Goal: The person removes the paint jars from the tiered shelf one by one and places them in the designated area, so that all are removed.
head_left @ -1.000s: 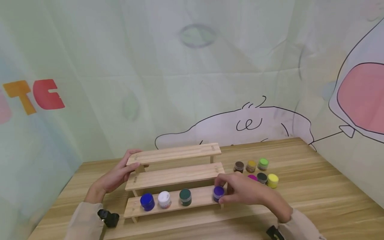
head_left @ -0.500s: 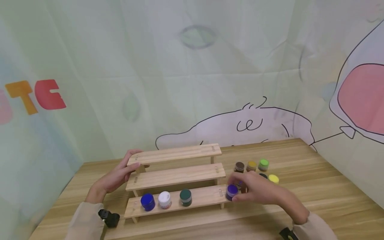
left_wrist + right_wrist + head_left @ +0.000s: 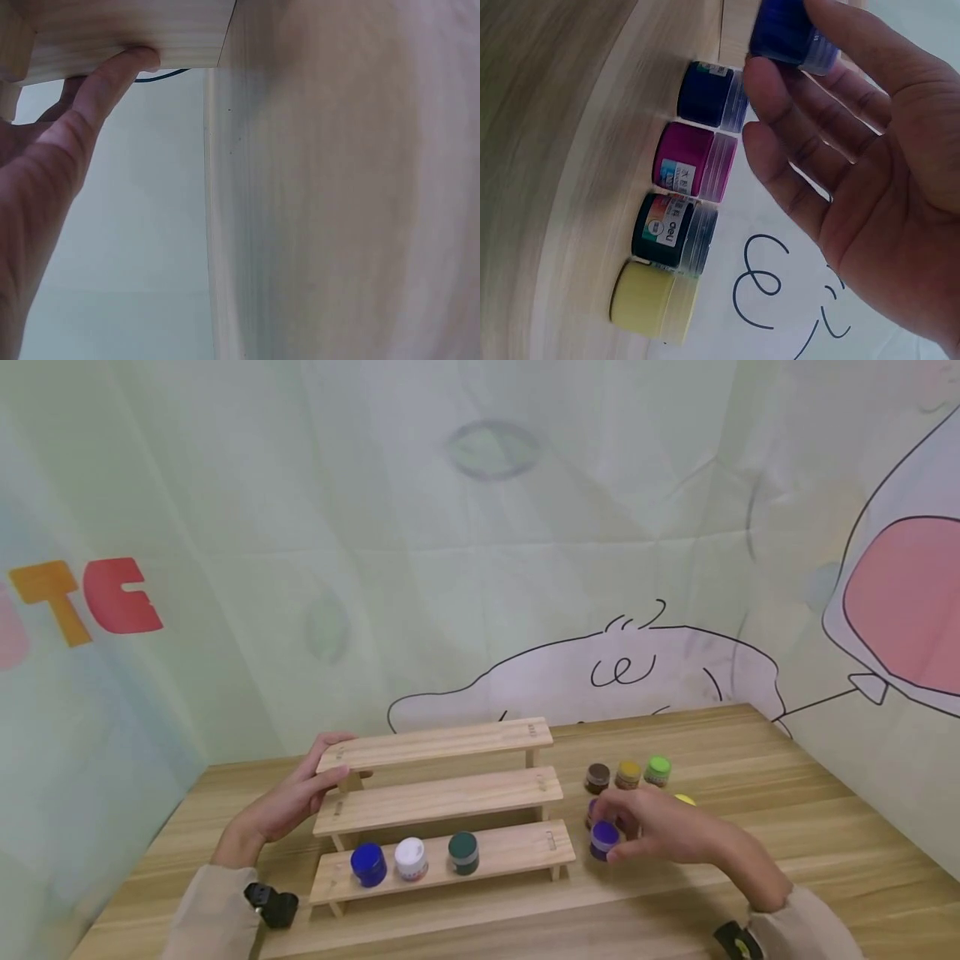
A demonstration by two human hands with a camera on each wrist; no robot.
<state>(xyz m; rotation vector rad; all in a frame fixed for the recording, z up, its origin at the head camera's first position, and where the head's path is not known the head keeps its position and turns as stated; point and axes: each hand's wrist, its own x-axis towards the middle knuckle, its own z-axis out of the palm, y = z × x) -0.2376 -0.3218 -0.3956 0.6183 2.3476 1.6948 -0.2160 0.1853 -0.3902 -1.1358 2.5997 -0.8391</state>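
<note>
A three-tiered wooden display rack (image 3: 442, 797) stands on the table. My left hand (image 3: 288, 802) grips the left end of its top board, thumb in front and fingers behind. In the left wrist view, a finger of that hand presses against the wood. My right hand (image 3: 663, 828) pinches a violet-blue paint jar (image 3: 604, 837) between thumb and fingers, to the right of the rack's lowest board. On that board sit a blue jar (image 3: 368, 864), a white jar (image 3: 411, 858) and a dark green jar (image 3: 463, 852).
Behind the right hand stand a brown jar (image 3: 597, 777), an ochre jar (image 3: 628, 774) and a light green jar (image 3: 657, 770). The right wrist view shows a row with dark blue (image 3: 701, 94), magenta (image 3: 684, 157), dark green (image 3: 660, 229) and yellow (image 3: 645, 300) jars. A printed cloth (image 3: 480, 568) hangs behind the table.
My right hand has carried the violet-blue jar rightward, from the right end of the lowest board to beyond it. The left hand stays in place on the rack.
</note>
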